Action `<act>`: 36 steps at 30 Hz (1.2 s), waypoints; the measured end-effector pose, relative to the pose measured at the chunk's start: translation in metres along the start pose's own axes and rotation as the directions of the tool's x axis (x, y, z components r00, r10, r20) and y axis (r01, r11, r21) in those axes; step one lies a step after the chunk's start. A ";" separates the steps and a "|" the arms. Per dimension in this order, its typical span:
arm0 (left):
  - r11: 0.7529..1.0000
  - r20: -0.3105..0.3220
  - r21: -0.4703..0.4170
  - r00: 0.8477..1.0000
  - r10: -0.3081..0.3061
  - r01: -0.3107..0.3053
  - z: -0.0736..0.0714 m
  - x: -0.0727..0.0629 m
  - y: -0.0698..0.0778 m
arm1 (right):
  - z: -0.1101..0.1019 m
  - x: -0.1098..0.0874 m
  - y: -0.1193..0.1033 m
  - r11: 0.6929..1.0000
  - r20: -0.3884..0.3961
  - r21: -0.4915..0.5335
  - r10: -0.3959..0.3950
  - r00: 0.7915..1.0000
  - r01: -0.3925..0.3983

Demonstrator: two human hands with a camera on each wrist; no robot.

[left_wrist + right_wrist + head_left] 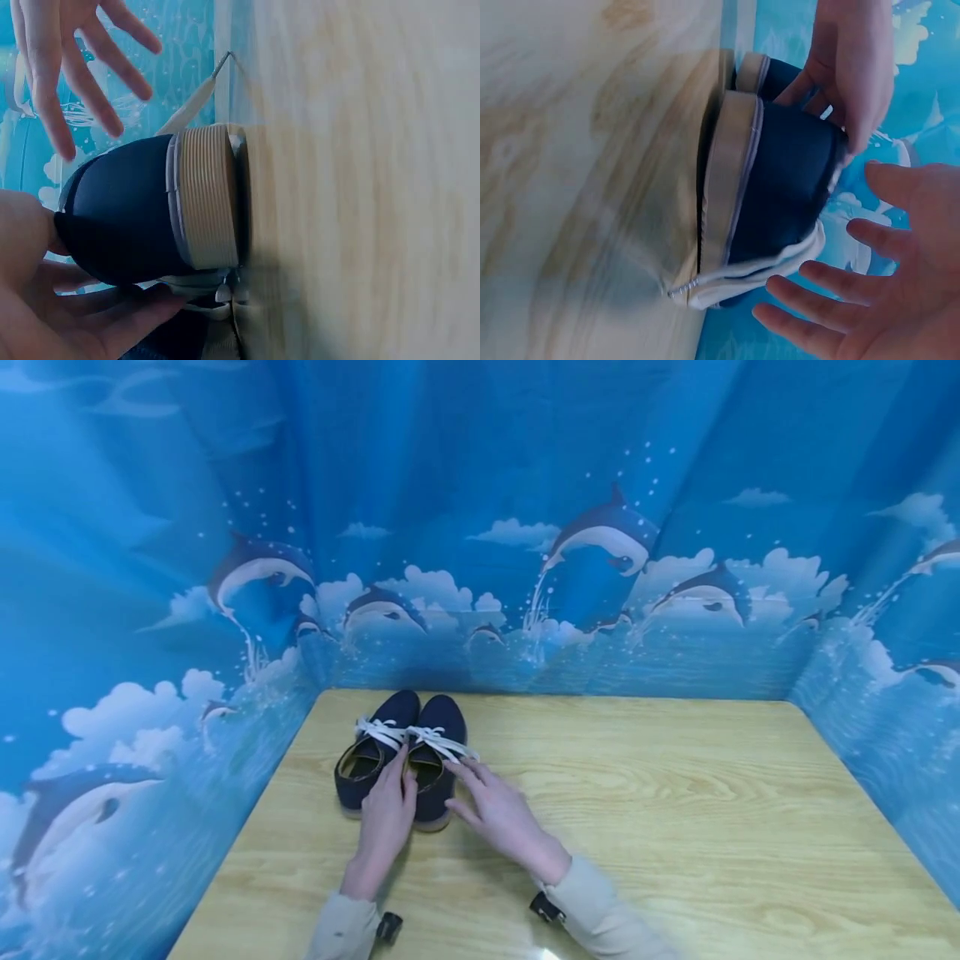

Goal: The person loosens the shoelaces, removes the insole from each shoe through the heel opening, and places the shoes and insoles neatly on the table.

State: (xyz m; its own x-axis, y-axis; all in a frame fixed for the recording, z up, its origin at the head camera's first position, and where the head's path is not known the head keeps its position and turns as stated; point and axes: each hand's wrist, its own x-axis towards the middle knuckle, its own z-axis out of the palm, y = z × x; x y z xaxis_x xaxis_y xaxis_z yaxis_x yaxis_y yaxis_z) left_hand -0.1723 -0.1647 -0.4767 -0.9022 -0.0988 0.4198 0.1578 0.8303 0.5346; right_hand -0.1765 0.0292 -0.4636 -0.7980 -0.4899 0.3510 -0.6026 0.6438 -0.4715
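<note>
A pair of dark navy shoes with white laces stands side by side at the left rear of the table, toes pointing away. My left hand [386,814] holds the right-hand shoe [444,718] by its inner side near the heel. Its fingers reach down between the two shoes, while the thumb lies at the collar, as the left wrist view shows. Beside it stands the left-hand shoe [352,789]. My right hand [907,277], fingers spread and holding nothing, hovers by the outer side of the right-hand shoe, near its loose white lace [757,274].
The wood-grain table [637,802] extends to the right of the shoes. A blue curtain [480,510] printed with dolphins and clouds hangs along the back and both sides, close behind the shoe toes.
</note>
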 end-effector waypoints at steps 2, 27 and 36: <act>0.999 0.034 0.006 0.999 -0.033 0.033 0.000 -0.001 0.000 | 0.005 0.002 -0.002 1.000 0.016 -0.027 -0.005 1.000 0.005; 0.994 0.108 -0.041 0.990 -0.092 0.097 0.020 0.000 0.018 | 0.009 -0.003 0.009 0.996 0.004 -0.081 0.026 1.000 -0.026; 0.996 0.078 -0.037 0.994 -0.082 0.085 0.031 -0.007 0.029 | 0.005 -0.005 0.011 0.995 -0.032 -0.086 0.046 0.998 -0.048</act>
State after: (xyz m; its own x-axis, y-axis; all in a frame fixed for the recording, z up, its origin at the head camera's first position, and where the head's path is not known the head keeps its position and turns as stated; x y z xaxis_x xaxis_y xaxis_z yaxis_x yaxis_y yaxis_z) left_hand -0.1741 -0.1233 -0.4870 -0.9405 -0.1239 0.3163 0.0952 0.7977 0.5955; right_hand -0.1793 0.0364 -0.4746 -0.8245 -0.4411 0.3544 -0.5616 0.7147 -0.4170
